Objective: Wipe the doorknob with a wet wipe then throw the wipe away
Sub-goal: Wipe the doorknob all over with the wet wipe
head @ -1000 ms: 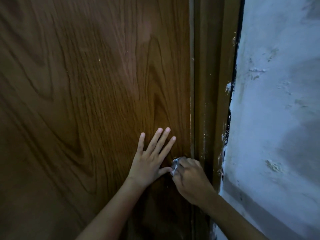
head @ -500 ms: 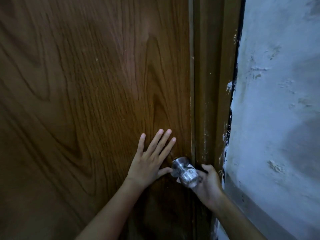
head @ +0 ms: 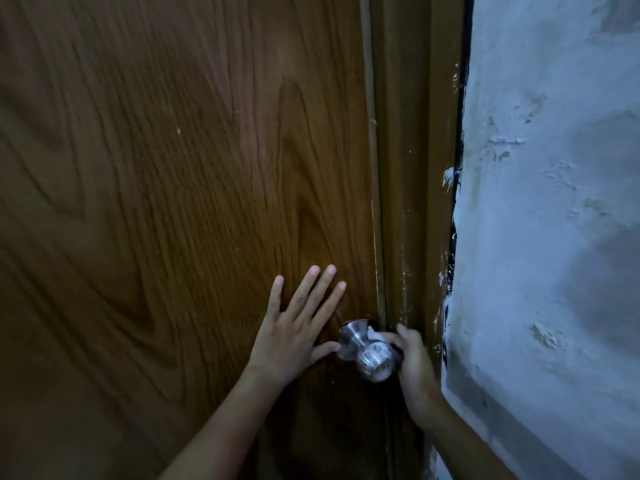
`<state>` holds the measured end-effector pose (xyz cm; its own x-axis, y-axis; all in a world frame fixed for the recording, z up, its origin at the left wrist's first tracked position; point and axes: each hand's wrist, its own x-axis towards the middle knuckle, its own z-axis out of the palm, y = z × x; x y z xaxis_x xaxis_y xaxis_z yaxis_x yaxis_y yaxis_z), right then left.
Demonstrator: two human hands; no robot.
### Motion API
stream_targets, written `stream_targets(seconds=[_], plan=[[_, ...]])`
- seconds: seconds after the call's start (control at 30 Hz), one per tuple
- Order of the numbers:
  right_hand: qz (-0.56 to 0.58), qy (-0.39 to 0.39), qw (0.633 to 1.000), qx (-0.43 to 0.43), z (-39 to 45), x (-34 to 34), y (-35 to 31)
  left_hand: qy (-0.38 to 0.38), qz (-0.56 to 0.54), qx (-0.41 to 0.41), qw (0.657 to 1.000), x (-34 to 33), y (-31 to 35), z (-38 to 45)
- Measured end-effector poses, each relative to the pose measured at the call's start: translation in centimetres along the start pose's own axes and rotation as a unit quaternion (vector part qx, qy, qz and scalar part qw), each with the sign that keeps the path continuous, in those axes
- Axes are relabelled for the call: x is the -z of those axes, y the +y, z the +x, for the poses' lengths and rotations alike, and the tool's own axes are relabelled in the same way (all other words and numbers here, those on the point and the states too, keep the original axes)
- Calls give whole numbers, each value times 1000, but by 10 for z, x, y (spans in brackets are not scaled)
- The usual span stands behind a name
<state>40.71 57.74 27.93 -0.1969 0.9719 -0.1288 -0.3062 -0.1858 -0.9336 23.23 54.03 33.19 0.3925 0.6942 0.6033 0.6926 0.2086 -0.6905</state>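
While both forearms reach up from the bottom edge, the right hand curls around the right side of the metal doorknob, pressing a small white wipe against its neck. Left of the knob, the left hand lies flat with fingers spread on the wooden door. Beyond stand the door frame and pale wall.

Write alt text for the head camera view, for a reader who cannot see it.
A person's right hand presses a small white wet wipe against a round silver metal doorknob, while the left hand lies flat, fingers spread, on the brown wood-grain door. A rough pale blue wall fills the right side.
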Motion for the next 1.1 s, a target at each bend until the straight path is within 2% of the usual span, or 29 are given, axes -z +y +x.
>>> stream_targets(seconds=[0.03,0.07,0.17,0.23,0.27,0.4,0.47,0.53,0.67,0.73,0.8,0.83,0.87,0.9,0.97,1.0,1.03,1.1], plan=[[-99,-13,994,44,0,-1,-3,-1,-1,0,1000,0,0,0],[-212,-34,971,103,-1,-3,-7,0,-3,0,1000,0,0,0],[-486,-95,823,280,-1,-5,-12,-1,-1,-3,1000,0,1,0],[-580,-108,728,350,-6,-10,-14,-4,6,-2,1000,-1,1,-1],[-607,-111,696,367,-8,-12,-14,-4,7,-1,1000,-1,1,-1],[-664,-126,626,389,-8,-16,-14,-1,7,-2,1000,-2,0,-1],[-668,-121,627,382,-5,-16,-17,-1,3,-2,1000,-2,0,-1],[-638,-113,667,368,-6,-15,-16,-1,0,1,1000,-2,0,-2],[-502,-121,808,283,-2,-7,-14,-8,4,0,1000,-1,-1,-1],[-487,-100,836,232,5,-4,-13,-7,-2,-2,1000,0,-1,-1],[-364,-57,921,130,9,-1,-15,-6,-4,-1,1000,0,-1,-1],[-316,-40,944,87,8,-2,-18,-7,-5,0,1000,0,-1,-1],[-320,-38,942,91,5,-2,-18,-10,-6,0,1000,0,-1,-1],[-393,-55,906,145,3,-1,-17,-11,-6,0,1000,0,0,0],[-553,-108,769,303,0,-2,-11,-16,-1,-1,1000,0,0,0],[-590,-121,716,353,0,-4,-8,-18,2,-1,1000,0,0,-1],[-610,-129,692,364,-1,-5,-6,-18,3,0,1000,0,0,-1],[-602,-125,704,355,3,-3,-5,-16,-3,3,1000,-1,1,-2]])
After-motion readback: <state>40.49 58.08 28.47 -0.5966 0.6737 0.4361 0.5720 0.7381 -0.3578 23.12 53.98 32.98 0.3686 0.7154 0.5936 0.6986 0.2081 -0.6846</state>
